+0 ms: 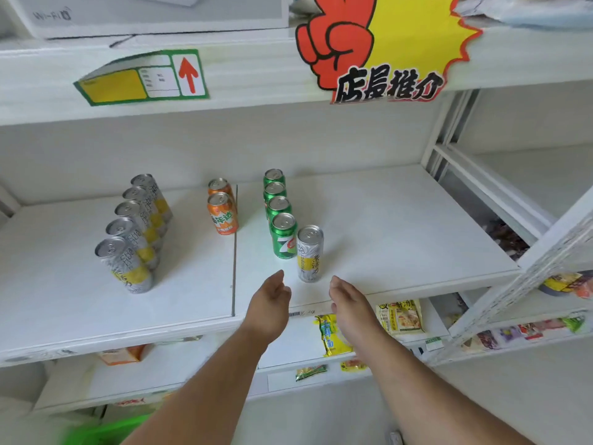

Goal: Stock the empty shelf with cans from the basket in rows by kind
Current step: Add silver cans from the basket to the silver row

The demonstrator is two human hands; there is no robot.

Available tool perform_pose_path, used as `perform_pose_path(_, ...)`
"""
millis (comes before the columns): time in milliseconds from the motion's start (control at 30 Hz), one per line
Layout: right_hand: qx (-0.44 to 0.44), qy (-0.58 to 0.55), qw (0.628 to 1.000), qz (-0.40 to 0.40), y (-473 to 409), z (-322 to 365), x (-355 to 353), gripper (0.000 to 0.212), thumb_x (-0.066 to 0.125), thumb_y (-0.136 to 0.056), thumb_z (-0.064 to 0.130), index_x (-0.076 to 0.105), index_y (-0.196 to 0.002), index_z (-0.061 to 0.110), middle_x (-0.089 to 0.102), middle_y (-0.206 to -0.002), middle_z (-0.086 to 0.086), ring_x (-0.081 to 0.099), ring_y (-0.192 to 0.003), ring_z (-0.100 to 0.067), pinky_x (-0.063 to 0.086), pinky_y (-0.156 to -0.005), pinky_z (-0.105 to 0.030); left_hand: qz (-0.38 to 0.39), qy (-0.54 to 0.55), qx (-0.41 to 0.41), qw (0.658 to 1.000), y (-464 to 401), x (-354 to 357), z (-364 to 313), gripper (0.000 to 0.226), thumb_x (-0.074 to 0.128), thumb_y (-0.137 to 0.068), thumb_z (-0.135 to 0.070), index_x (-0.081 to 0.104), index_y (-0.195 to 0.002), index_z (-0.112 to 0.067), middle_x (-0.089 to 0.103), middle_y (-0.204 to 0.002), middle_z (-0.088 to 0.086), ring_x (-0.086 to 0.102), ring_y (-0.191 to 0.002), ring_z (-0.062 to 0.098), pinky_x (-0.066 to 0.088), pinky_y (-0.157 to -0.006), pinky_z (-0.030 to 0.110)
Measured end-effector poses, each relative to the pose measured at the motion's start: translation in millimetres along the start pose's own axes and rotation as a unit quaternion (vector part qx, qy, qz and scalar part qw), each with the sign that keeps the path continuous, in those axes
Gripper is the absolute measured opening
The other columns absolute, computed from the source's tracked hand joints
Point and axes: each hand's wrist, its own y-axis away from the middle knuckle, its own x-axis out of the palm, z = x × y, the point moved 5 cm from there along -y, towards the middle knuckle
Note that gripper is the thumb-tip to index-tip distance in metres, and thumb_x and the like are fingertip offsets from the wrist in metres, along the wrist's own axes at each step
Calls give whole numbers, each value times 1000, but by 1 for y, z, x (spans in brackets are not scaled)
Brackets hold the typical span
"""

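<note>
On the white shelf (401, 226) stand three rows of cans. At the left runs a row of several silver-and-yellow cans (133, 232). In the middle are two orange cans (222, 211). Right of them is a row of several green cans (279, 213). One more silver-and-yellow can (309, 253) stands alone by the front green can. My left hand (269, 303) and my right hand (349, 303) hover just in front of that can, either side of it, fingers apart, holding nothing. A blurred green basket (106, 431) shows at the bottom left.
Above hangs a shelf with a yellow-and-red promotional sign (385, 49) and a green-edged price tag (141, 78). The shelf below holds snack packets (398, 316). A white rack frame (500, 200) stands to the right.
</note>
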Motion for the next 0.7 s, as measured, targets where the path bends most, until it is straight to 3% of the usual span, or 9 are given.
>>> perform_pose_path(167, 17, -1, 1000, 9, -22, 10, -5, 52, 48, -105, 48, 45, -154, 32, 45, -159, 10, 47, -144, -15, 33, -124, -43, 6, -25, 1, 1000, -30, 13, -11, 54, 46, -103, -22, 35, -156, -24, 49, -152, 6, 46, -140, 22, 41, -108, 32)
perform_pose_path(267, 19, 12, 1000, 13, -35, 18, 0, 50, 45, -107, 42, 43, -155, 31, 42, -162, 8, 45, -146, -16, 32, -124, -44, 25, -41, -1, 999, -47, 21, -8, 57, 47, -102, -21, 33, -157, -27, 44, -155, 1, 45, -140, 17, 45, -87, 17)
perform_pose_path(333, 3, 2, 1000, 16, -43, 25, 4, 48, 44, -109, 35, 45, -155, 25, 42, -162, 4, 44, -147, -18, 32, -124, -44, 46, -41, 17, 998, -56, 27, -6, 54, 45, -100, -18, 42, -151, -35, 49, -151, -5, 54, -128, 13, 45, -67, 10)
perform_pose_path(367, -7, 1, 1000, 18, -48, 29, 6, 44, 44, -109, 31, 49, -152, 20, 45, -161, -2, 44, -147, -21, 33, -124, -46, 55, -44, 33, 997, -60, 30, -4, 53, 44, -98, -15, 47, -145, -38, 55, -147, -8, 58, -120, 10, 45, -65, 9)
perform_pose_path(467, -38, 24, 999, 29, -57, 36, 6, 27, 42, -107, 27, 63, -118, 15, 61, -134, -18, 58, -131, -30, 35, -118, -59, 76, -44, 62, 994, -65, 41, -5, 56, 43, -93, -7, 53, -139, -37, 63, -133, -19, 57, -121, 1, 47, -96, 19)
perform_pose_path(533, -45, 33, 998, 18, -62, 37, 0, 28, 41, -108, 28, 69, -104, 31, 72, -111, -4, 65, -113, -22, 38, -116, -55, 86, -47, 73, 993, -65, 49, -9, 57, 44, -92, -4, 55, -137, -35, 64, -130, -20, 55, -124, -1, 40, -105, 22)
perform_pose_path(600, -52, 24, 998, 6, -67, 38, -11, 46, 41, -109, 25, 73, -90, 53, 73, -94, 26, 64, -116, -14, 41, -115, -46, 95, -53, 79, 991, -69, 59, -12, 57, 44, -89, -8, 55, -136, -37, 65, -128, -21, 56, -123, -2, 41, -108, 25)
perform_pose_path(700, -46, 13, 999, -7, -70, 38, -28, 50, 43, -110, 23, 74, -85, 53, 68, -92, 33, 61, -122, -9, 40, -117, -46, 108, -47, 82, 990, -74, 77, -13, 59, 44, -86, -16, 51, -141, -39, 63, -133, -22, 54, -127, -2, 39, -114, 32)
